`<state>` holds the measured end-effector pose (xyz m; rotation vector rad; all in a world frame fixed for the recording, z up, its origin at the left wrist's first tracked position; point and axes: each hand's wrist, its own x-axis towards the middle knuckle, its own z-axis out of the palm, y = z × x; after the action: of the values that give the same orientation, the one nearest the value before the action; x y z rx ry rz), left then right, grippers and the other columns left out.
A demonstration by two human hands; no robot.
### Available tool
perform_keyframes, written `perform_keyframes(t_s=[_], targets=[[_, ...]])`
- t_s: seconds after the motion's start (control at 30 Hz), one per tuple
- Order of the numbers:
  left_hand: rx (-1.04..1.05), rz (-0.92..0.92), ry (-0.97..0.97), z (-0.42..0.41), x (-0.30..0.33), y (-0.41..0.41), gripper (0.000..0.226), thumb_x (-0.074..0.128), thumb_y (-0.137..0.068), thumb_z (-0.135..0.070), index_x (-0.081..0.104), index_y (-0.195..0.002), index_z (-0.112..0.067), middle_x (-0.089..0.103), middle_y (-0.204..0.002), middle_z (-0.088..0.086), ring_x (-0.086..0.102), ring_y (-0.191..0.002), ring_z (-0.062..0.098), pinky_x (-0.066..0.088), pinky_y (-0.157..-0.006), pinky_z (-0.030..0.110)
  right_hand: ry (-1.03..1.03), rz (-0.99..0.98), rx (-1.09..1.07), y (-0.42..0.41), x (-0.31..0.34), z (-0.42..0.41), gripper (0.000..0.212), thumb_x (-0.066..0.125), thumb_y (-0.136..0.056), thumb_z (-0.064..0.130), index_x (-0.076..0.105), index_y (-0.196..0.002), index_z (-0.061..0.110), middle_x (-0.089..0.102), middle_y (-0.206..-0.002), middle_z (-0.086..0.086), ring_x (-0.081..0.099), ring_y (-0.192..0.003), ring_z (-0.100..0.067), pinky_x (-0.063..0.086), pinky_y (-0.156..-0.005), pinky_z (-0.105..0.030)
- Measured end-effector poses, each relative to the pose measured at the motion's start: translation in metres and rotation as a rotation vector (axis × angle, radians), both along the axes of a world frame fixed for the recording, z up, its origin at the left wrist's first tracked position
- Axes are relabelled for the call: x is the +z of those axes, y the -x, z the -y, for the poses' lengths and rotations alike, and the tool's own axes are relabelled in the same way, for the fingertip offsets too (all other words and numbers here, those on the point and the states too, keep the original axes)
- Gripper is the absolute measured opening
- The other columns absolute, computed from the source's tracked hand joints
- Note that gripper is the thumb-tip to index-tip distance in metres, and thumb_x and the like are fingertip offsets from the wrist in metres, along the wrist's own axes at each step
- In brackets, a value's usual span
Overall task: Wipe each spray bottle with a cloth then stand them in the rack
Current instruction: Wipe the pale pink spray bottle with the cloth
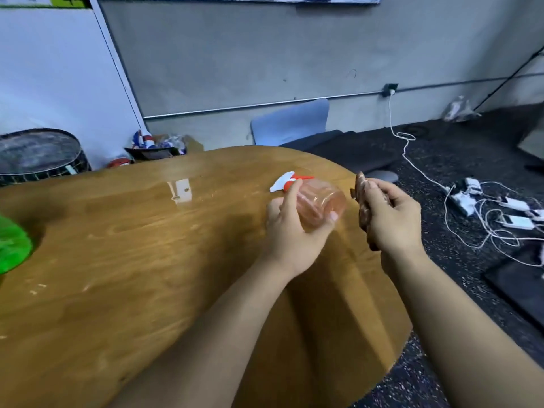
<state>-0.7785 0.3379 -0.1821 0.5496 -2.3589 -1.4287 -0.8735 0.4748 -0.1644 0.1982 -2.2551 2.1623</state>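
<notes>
the spray bottle (319,203), a clear pinkish one with a white and red trigger head, is held lying on its side just above the counter (132,245), over its far right part, at about two o'clock from the counter's middle. its nozzle points away toward ten o'clock and its flat base faces the cloth, which probably leaves the base and sides open for wiping. the left hand (290,228) grips the bottle from below and the near side, with one finger up by the neck and the thumb curled over the base edge; that hold looks meant to steady the bottle while letting it turn.

just beside the base, at three o'clock from the bottle, the right hand (388,214) is clamped on a brown cloth (363,207), bunched into a pad with the fingers folded around it. the cloth stands apart from the bottle by a small gap, not touching, so the wipe seems about to land or is between strokes.

no rack shows in view. a green thing (13,245) sits at the counter's nine o'clock edge, too cut off to name. beyond the counter at twelve o'clock stands a pale blue chair (291,120), and white cables (471,213) lie on the dark floor to the right.
</notes>
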Motion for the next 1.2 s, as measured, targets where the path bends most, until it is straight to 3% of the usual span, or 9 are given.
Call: perform_keyframes(t_s=[0.13, 0.27, 0.43, 0.63, 0.77, 0.83, 1.0, 1.1, 1.2], targets=[[-0.049, 0.035, -0.052, 0.005, -0.012, 0.02, 0.081, 0.067, -0.095, -0.062, 0.02, -0.161, -0.057, 0.031, -0.157, -0.001, 0.04, -0.149, 0.022, 0.036, -0.115, 0.032, -0.024, 0.066, -0.022, 0.022, -0.021, 0.016, 0.029, 0.058, -0.107, 0.029, 0.075, -0.103, 0.005, 0.055, -0.063, -0.006, 0.044, -0.052, -0.018, 0.033, -0.042, -0.022], [-0.04, 0.001, -0.145, 0.012, -0.015, 0.023, 0.078, 0.065, -0.093, -0.069, 0.028, -0.16, -0.052, 0.041, -0.151, -0.002, 0.052, -0.138, 0.015, 0.04, -0.104, 0.022, 0.038, 0.212, 0.106, 0.009, -0.035, 0.032, 0.031, 0.061, -0.106, 0.032, 0.077, -0.106, 0.006, 0.059, -0.077, -0.019, 0.048, -0.063, -0.025, 0.037, -0.055, -0.031], [0.073, -0.13, -0.274, 0.023, -0.011, 0.005, 0.061, 0.066, -0.086, -0.079, 0.042, -0.134, -0.051, 0.061, -0.14, -0.006, 0.065, -0.121, 0.011, 0.058, -0.102, 0.033, 0.12, 0.16, 0.173, -0.036, -0.022, 0.049, 0.018, 0.067, -0.103, 0.03, 0.081, -0.099, 0.02, 0.066, -0.106, -0.038, 0.058, -0.083, -0.031, 0.048, -0.071, -0.056], [0.209, -0.268, -0.412, 0.033, 0.01, -0.062, 0.071, 0.082, -0.077, -0.068, 0.042, -0.127, -0.037, 0.072, -0.122, -0.002, 0.077, -0.095, 0.016, 0.067, -0.081, 0.047, 0.095, 0.011, 0.278, -0.104, 0.004, 0.057, 0.017, 0.065, -0.103, 0.021, 0.08, -0.11, 0.021, 0.079, -0.094, -0.005, 0.069, -0.08, -0.015, 0.055, -0.068, -0.025], [0.281, -0.35, -0.499, 0.039, 0.028, -0.129, 0.067, 0.087, -0.078, -0.057, 0.048, -0.13, -0.04, 0.076, -0.117, -0.002, 0.078, -0.09, 0.016, 0.064, -0.075, 0.035, 0.122, 0.002, 0.314, -0.156, 0.024, 0.061, 0.019, 0.062, -0.104, 0.023, 0.079, -0.111, 0.027, 0.078, -0.095, -0.005, 0.071, -0.083, -0.026, 0.057, -0.064, -0.039], [0.283, -0.431, -0.596, 0.043, 0.037, -0.161, 0.065, 0.082, -0.079, -0.053, 0.051, -0.135, -0.042, 0.076, -0.12, -0.002, 0.078, -0.097, 0.023, 0.064, -0.079, 0.039, 0.162, 0.071, 0.282, -0.181, 0.029, 0.065, 0.02, 0.059, -0.106, 0.024, 0.078, -0.108, 0.03, 0.078, -0.091, 0.009, 0.074, -0.078, -0.009, 0.056, -0.059, -0.022], [0.285, -0.577, -0.648, 0.044, 0.064, -0.223, 0.054, 0.077, -0.092, -0.05, 0.055, -0.141, -0.042, 0.075, -0.127, -0.009, 0.072, -0.12, 0.02, 0.055, -0.1, 0.046, 0.153, 0.208, 0.394, -0.245, 0.039, 0.084, 0.016, 0.057, -0.107, 0.038, 0.071, -0.111, 0.036, 0.069, -0.073, -0.003, 0.049, -0.044, -0.015, 0.034, -0.041, -0.023], [0.281, -0.618, -0.592, 0.049, 0.087, -0.253, 0.046, 0.066, -0.096, -0.048, 0.059, -0.141, -0.047, 0.068, -0.144, -0.005, 0.065, -0.132, 0.019, 0.046, -0.116, 0.052, 0.18, 0.14, 0.423, -0.276, 0.065, 0.094, 0.016, 0.057, -0.105, 0.041, 0.071, -0.113, 0.037, 0.07, -0.082, -0.004, 0.051, -0.047, -0.008, 0.035, -0.04, -0.023], [0.226, -0.669, -0.629, 0.059, 0.118, -0.277, 0.037, 0.046, -0.112, -0.027, 0.059, -0.143, -0.041, 0.07, -0.142, 0.003, 0.069, -0.126, 0.026, 0.05, -0.11, 0.048, 0.274, -0.025, 0.427, -0.292, 0.098, 0.102, 0.013, 0.06, -0.105, 0.033, 0.071, -0.111, 0.034, 0.071, -0.084, -0.007, 0.052, -0.05, -0.012, 0.037, -0.04, -0.025]])
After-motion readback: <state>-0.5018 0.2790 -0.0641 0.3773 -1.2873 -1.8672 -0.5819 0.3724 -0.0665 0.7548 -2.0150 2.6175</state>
